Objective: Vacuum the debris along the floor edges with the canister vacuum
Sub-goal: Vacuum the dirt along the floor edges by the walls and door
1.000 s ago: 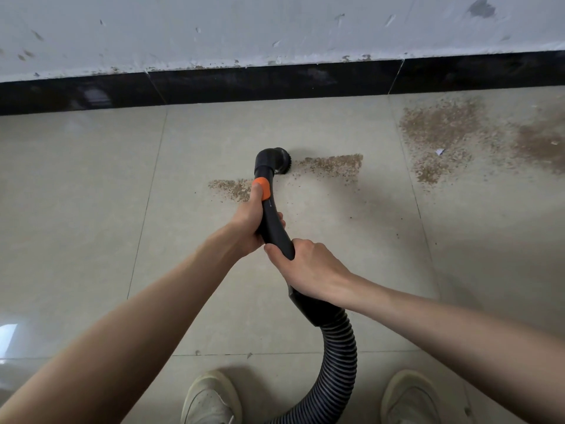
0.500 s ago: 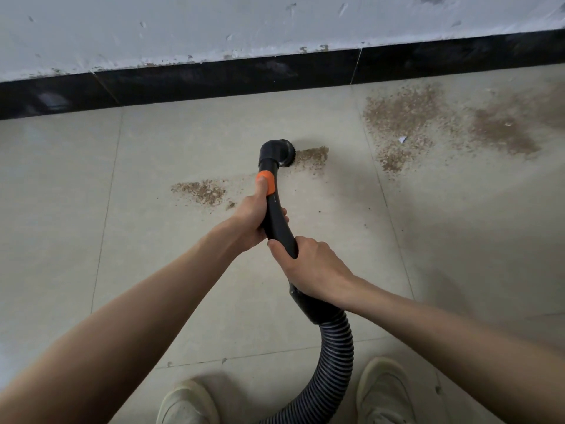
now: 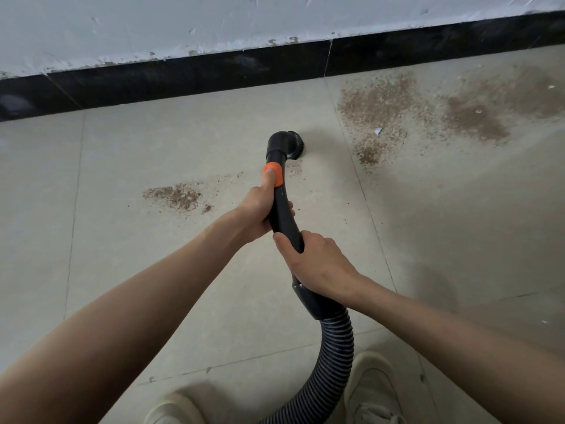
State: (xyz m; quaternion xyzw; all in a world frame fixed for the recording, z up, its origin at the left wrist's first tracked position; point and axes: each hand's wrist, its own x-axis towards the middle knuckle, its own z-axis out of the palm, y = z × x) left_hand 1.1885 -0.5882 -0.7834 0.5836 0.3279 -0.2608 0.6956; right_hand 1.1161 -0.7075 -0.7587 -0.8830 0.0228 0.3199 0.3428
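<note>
Both hands' grip, left hand (image 3: pixel 260 209) and right hand (image 3: pixel 318 264), clenches the wand (image 3: pixel 282 215); hose (image 3: pixel 330 362) cut off below.

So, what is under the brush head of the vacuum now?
The brush head sits on the floor tile; only a few brown crumbs show just beside it. Whether debris lies beneath it cannot be seen, because the head covers that spot.

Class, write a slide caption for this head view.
Both hands, left and right, grip a black vacuum wand near brown debris.
</note>
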